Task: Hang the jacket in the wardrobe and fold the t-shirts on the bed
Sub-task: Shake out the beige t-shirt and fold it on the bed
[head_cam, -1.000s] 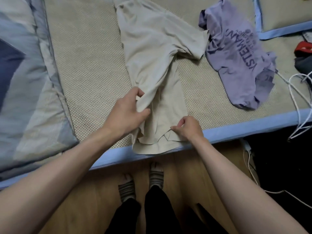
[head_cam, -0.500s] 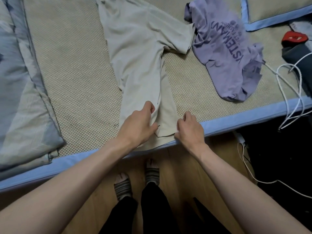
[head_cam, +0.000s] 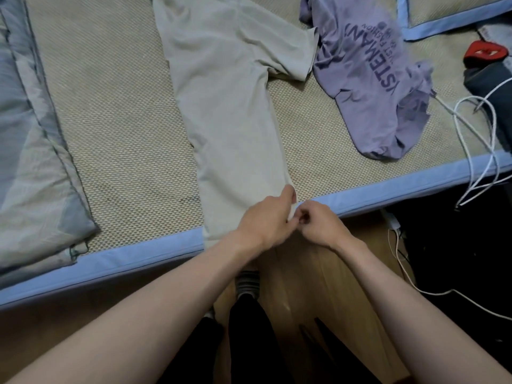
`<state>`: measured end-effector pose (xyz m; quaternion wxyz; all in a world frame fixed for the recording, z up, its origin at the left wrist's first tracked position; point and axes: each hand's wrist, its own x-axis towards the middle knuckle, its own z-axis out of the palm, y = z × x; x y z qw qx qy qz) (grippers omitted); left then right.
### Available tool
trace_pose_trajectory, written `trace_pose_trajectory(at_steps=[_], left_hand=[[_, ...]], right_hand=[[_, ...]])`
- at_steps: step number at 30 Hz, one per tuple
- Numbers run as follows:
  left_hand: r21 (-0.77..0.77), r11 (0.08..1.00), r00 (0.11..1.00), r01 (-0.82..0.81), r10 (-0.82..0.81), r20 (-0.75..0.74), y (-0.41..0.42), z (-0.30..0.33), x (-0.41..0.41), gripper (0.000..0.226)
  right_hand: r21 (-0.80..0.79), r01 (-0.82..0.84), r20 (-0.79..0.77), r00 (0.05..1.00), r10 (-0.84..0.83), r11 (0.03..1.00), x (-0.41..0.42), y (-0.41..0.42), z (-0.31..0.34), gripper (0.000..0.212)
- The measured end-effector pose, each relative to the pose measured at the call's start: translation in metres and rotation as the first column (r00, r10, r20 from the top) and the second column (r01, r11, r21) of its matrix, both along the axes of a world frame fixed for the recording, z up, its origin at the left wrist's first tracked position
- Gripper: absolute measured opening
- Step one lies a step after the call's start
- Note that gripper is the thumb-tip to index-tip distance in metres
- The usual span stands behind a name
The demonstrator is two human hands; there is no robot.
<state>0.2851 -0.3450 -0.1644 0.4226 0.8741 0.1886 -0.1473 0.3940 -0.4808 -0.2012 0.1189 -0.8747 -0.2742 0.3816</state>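
Pinching the near hem corner of the beige t-shirt (head_cam: 230, 106) with my left hand (head_cam: 266, 220) and right hand (head_cam: 318, 224) together at the bed (head_cam: 110, 120) edge, I am seeing its length running straight away from me.

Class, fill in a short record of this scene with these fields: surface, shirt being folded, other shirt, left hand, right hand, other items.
surface: woven mat with blue edging
shirt being folded: beige shirt, laid lengthwise, one sleeve out to the right
other shirt: purple shirt, crumpled, printed lettering
left hand: on the beige shirt's hem corner
right hand: fingers curled, pinching at the same corner
other items: quilt at left, white cable at right
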Motion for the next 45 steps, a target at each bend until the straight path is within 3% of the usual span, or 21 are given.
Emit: trace_pose_trajectory(at_steps=[3, 5, 8, 11, 13, 15, 18, 21, 23, 25, 27, 28, 30, 32, 33, 35, 36, 38, 41, 43, 45], left_hand=[[-0.014, 0.978, 0.960, 0.208, -0.206, -0.188, 0.005, -0.008, 0.002, 0.035], [0.035, 0.985, 0.967, 0.170, -0.160, -0.201, 0.018, -0.011, -0.002, 0.021], [0.185, 0.981, 0.982, -0.051, 0.082, -0.168, 0.055, -0.015, -0.015, 0.013], [0.332, 0.863, 0.897, -0.381, 0.432, -0.092, 0.107, -0.021, -0.026, 0.029], [0.218, 0.763, 0.754, -0.609, 0.641, -0.140, 0.135, -0.027, -0.031, 0.044], [-0.005, 0.664, 0.645, -0.747, 0.723, -0.247, 0.145, -0.032, -0.031, 0.042], [-0.174, 0.624, 0.645, -0.762, 0.702, -0.302, 0.140, -0.033, -0.031, 0.017], [-0.261, 0.582, 0.637, -0.770, 0.671, -0.380, 0.136, -0.036, -0.042, 0.007], [-0.259, 0.600, 0.648, -0.757, 0.637, -0.418, 0.143, -0.042, -0.046, 0.010], [-0.315, 0.595, 0.657, -0.740, 0.537, -0.529, 0.155, -0.041, -0.043, 0.021], [-0.425, 0.692, 0.733, -0.584, 0.226, -0.642, 0.162, -0.038, -0.042, 0.042], [-0.452, 0.762, 0.739, -0.464, 0.052, -0.671, 0.160, -0.033, -0.041, 0.049], [-0.545, 0.792, 0.694, -0.276, -0.228, -0.683, 0.146, -0.037, -0.052, 0.047], [-0.640, 0.751, 0.610, -0.163, -0.434, -0.664, 0.132, -0.040, -0.057, 0.031], [-0.689, 0.714, 0.533, -0.122, -0.539, -0.653, 0.131, -0.042, -0.057, 0.033], [-0.770, 0.629, 0.412, -0.109, -0.676, -0.611, 0.147, -0.033, -0.036, 0.037], [-0.767, 0.633, 0.451, -0.100, -0.659, -0.602, 0.162, -0.029, -0.017, 0.036], [-0.706, 0.707, 0.669, -0.040, -0.506, -0.545, 0.198, -0.016, 0.039, 0.041], [-0.232, 0.965, 0.936, -0.122, 0.035, -0.350, 0.254, -0.002, 0.140, 0.037], [0.145, 0.969, 0.976, -0.203, 0.212, -0.052, 0.289, -0.009, 0.208, 0.039], [0.336, 0.915, 0.975, -0.222, 0.198, 0.104, 0.314, -0.032, 0.257, 0.052]], right_hand=[[0.103, 0.439, -0.185, 0.890, -0.416, 0.893, 0.001, 0.013, 0.001, 0.028], [0.099, 0.494, -0.289, 0.845, -0.450, 0.864, -0.002, 0.024, 0.000, 0.048], [0.114, 0.348, -0.224, 0.922, -0.317, 0.931, -0.004, 0.035, -0.004, 0.045], [0.152, 0.304, -0.093, 0.952, -0.292, 0.941, 0.005, 0.029, -0.003, 0.045], [0.072, 0.248, -0.137, 0.962, -0.237, 0.966, 0.010, 0.022, -0.003, 0.049], [-0.104, 0.130, -0.245, 0.958, -0.152, 0.986, 0.017, 0.019, -0.005, 0.051], [-0.239, -0.013, -0.314, 0.947, -0.065, 0.971, 0.038, 0.030, -0.002, 0.051], [-0.299, -0.118, -0.149, 0.986, 0.076, 0.947, 0.054, 0.051, 0.005, 0.056], [-0.264, -0.113, -0.036, 0.994, 0.108, 0.958, 0.059, 0.067, 0.006, 0.056], [-0.220, -0.144, -0.045, 0.990, 0.137, 0.965, 0.065, 0.081, 0.004, 0.045], [-0.252, -0.217, -0.155, 0.971, 0.182, 0.943, 0.075, 0.093, 0.000, 0.036], [-0.290, -0.256, -0.225, 0.955, 0.194, 0.922, 0.082, 0.098, -0.001, 0.034], [-0.342, -0.280, -0.342, 0.926, 0.159, 0.897, 0.100, 0.111, -0.002, 0.030], [-0.274, -0.104, -0.414, 0.910, -0.020, 0.956, 0.118, 0.127, -0.005, 0.033], [-0.193, 0.096, -0.464, 0.868, -0.177, 0.977, 0.128, 0.135, -0.008, 0.035], [-0.056, 0.547, -0.630, 0.630, -0.455, 0.835, 0.149, 0.158, -0.017, 0.040], [-0.034, 0.708, -0.721, 0.471, -0.508, 0.705, 0.160, 0.171, -0.021, 0.042], [-0.056, 0.896, -0.855, 0.185, -0.484, 0.441, 0.178, 0.201, -0.030, 0.049], [-0.118, 0.985, -0.924, -0.064, -0.377, 0.123, 0.190, 0.249, -0.030, 0.055], [-0.151, 0.988, -0.931, -0.156, -0.329, -0.042, 0.197, 0.273, -0.029, 0.045], [-0.176, 0.978, -0.932, -0.201, -0.302, -0.108, 0.206, 0.296, -0.027, 0.028]])
